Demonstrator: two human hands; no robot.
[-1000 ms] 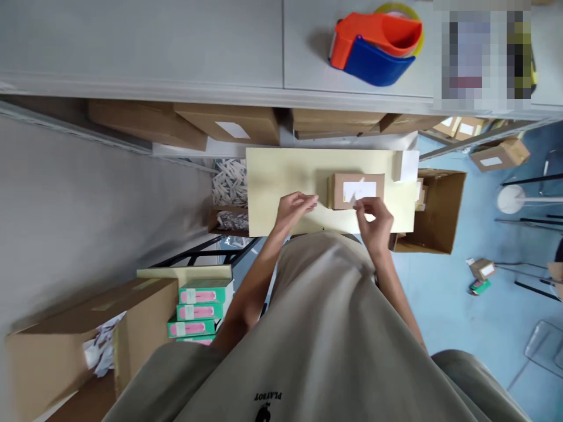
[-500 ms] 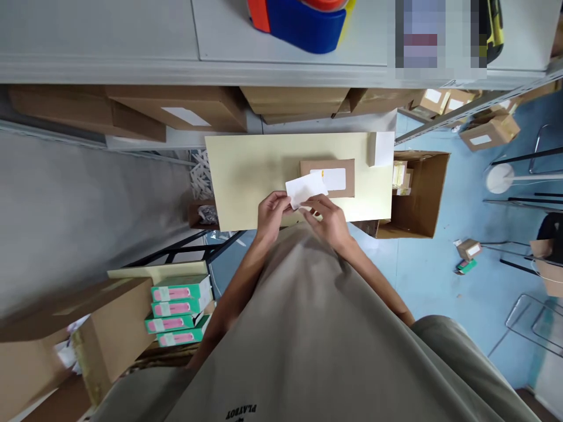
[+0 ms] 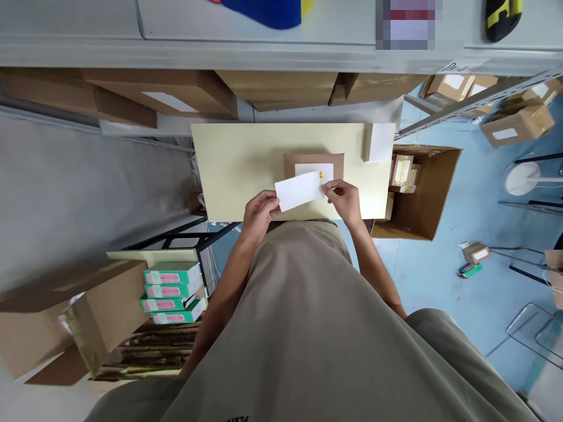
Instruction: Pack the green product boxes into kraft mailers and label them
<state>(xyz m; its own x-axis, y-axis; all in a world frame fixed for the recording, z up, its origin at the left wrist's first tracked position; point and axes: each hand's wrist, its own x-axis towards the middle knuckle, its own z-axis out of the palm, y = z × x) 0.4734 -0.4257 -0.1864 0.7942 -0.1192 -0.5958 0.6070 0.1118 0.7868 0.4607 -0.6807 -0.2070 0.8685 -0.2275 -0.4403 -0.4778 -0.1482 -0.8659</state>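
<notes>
A blank-looking white label (image 3: 299, 191) with rounded corners is stretched between my two hands. My left hand (image 3: 259, 214) pinches its left end between thumb and fingers. At the right end, my right hand (image 3: 343, 199) has thumb and forefinger closed on the corner. Just beyond the label, and partly covered by it, a small brown cardboard box (image 3: 338, 166) lies on the pale yellow tabletop (image 3: 237, 170). On the box's top is another white label (image 3: 303, 168) with a small yellow mark near its right side.
A white block-like stack (image 3: 380, 143) stands at the table's far right corner. Right of the table is an open carton (image 3: 433, 193) holding smaller boxes. Green-and-pink boxes (image 3: 169, 291) are piled at lower left. Shelving with large cartons (image 3: 277, 88) runs along the back.
My hands have moved apart, with the right hand shifting to the right, and the white label is now drawn out flat between them. The view has shifted slightly.
</notes>
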